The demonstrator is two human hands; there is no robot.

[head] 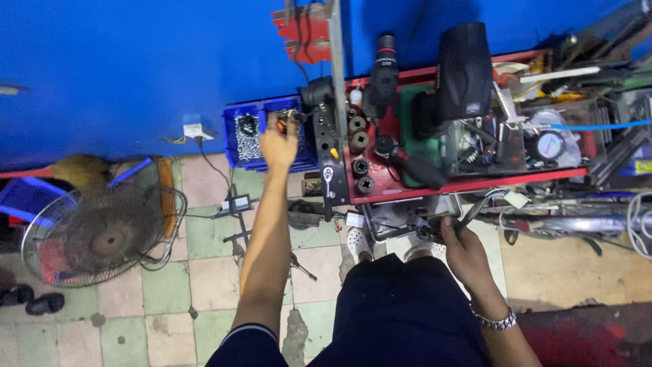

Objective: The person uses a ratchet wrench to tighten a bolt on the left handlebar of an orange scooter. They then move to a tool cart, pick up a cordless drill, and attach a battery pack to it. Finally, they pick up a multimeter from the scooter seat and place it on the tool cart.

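Fan (102,234) lying on the tiled floor (204,285) at 9 o'clock, guard facing up; dark shoes at the far left edge.

Left hand (279,144) stretched out toward 12 o'clock, over the blue parts bin (239,158) that sits against the blue wall (136,68). Fingers pinched narrow on a small dark part (291,117) with an orange touch, at the bin's right compartment; what kind of part, cannot tell. The bin's left compartment holds a heap of bright screws (247,136). The bin's long axis runs 9 to 3 o'clock. The left hand is on it; the right is well apart.

Red tool cart (468,185) from centre toward 3 o'clock: this surface carries black sockets (359,143), a black power tool (384,71), a round pressure gauge (549,145), and loose clutter.

Right hand (456,245) low at 4 o'clock, below the cart's front edge, closed around a slim metal tool (475,212) angled toward 1 o'clock. A metal watch (494,319) rides the wrist.
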